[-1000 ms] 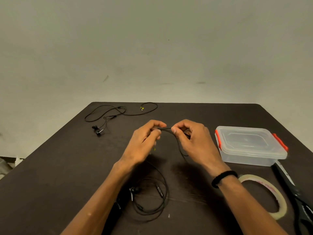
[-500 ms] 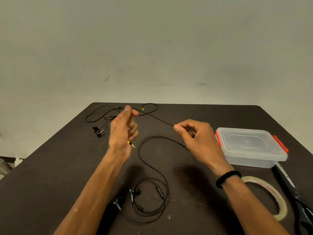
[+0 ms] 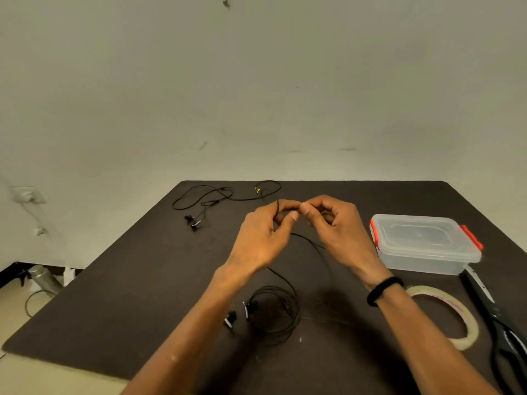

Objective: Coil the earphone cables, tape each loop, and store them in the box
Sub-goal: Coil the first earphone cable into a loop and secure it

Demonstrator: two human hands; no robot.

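Above the middle of the dark table [image 3: 119, 295] we hold our left hand [image 3: 265, 240] and right hand [image 3: 333, 232] fingertip to fingertip, both pinching the black cable of one earphone set [image 3: 275, 312], whose loose coil and two buds lie on the table near us. We count a second earphone set [image 3: 199, 201] lying untouched at the far left, one lidded plastic box [image 3: 422, 243], one tape roll [image 3: 445, 315] and one pair of scissors [image 3: 496, 315] at the right.
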